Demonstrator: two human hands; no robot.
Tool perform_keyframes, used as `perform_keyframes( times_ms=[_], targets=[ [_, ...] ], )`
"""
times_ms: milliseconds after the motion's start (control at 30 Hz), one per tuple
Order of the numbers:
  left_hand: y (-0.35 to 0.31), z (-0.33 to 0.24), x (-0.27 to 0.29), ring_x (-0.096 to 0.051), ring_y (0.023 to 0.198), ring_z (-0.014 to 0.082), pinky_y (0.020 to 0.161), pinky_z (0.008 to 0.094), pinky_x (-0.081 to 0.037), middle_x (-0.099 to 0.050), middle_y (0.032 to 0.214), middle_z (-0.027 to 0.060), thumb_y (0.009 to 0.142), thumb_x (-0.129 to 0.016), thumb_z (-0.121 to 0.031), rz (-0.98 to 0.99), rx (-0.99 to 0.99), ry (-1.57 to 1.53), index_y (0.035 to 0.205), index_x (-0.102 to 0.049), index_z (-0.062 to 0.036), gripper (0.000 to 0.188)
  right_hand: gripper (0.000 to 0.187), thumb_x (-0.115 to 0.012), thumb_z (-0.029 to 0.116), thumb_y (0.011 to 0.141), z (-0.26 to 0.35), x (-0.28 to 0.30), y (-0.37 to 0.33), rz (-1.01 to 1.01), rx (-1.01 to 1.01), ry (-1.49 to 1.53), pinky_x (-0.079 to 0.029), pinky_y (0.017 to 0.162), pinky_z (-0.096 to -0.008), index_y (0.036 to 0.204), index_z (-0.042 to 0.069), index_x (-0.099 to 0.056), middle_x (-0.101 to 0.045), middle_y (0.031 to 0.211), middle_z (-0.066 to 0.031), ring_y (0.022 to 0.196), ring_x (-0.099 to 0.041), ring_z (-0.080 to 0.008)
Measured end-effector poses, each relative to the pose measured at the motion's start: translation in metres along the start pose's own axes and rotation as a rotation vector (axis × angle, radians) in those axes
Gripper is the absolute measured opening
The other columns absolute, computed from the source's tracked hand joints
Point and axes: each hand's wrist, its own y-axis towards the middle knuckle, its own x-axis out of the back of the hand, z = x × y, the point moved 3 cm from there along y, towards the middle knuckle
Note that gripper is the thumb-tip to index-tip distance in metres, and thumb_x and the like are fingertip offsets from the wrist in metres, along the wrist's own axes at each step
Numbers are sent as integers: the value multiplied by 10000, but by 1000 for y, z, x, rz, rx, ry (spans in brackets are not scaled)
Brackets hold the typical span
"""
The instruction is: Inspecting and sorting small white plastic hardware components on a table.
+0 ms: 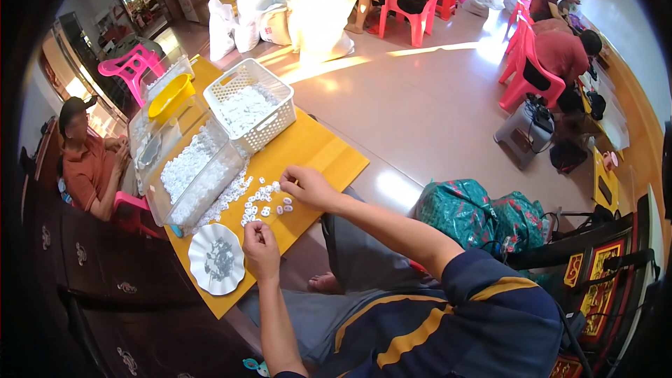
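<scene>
My left hand (261, 252) is closed in a pinch at the table's near edge, beside a white wavy-rimmed plate (198, 273) with small dark grey pieces in it. What its fingers hold, if anything, is hidden. Farther right, my right hand (308, 187) hovers over the yellow table, fingers curled together, and I cannot make out anything in them. Between and beyond the hands lie several small white plastic pieces with holes (266, 211). A clear plastic bin (203, 192) full of white pieces stands behind them, with more pieces spilled along its side.
A white perforated basket (273, 127) of white parts stands at the table's (336, 157) far side, near a yellow tray (171, 98). Across the table sits a person (91, 168). Green bags (458, 213) lie on the floor to the right; pink chairs (413, 10) and other people are farther off.
</scene>
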Motion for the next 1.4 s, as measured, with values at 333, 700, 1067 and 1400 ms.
perform_keyframes(
  times_ms=[333,700,1067,1400],
  targets=[
    [-21,-38,-18,-523,591,62,539,254,-437,-557,719,10,932,-607,-9,110,41,-235,903,-557,-3,58,117,-642,150,979,-8,-4,-62,19,-309,624,-445,578,-221,976,35,-620,-609,802,20,665,-539,-43],
    [-25,-40,-23,-635,709,59,628,231,-516,-675,817,26,927,-631,12,216,16,-223,1188,-653,36,262,115,-671,168,979,-15,-14,-75,86,-236,364,-485,649,-220,988,55,-650,-608,820,45,736,-551,-35],
    [-13,-23,-23,-655,618,116,584,278,-521,-689,752,77,897,-652,-5,34,59,-158,1064,-667,16,169,99,-665,121,960,-18,-44,-56,93,-357,589,-459,609,-199,941,24,-653,-621,769,32,692,-555,-30],
    [-27,6,4,-569,604,27,557,218,-461,-648,752,-4,907,-658,6,-18,193,-304,944,-646,-1,40,101,-650,122,982,-12,-2,-72,-62,-385,581,-422,597,-205,1008,26,-667,-622,820,30,669,-522,-44]
  ],
)
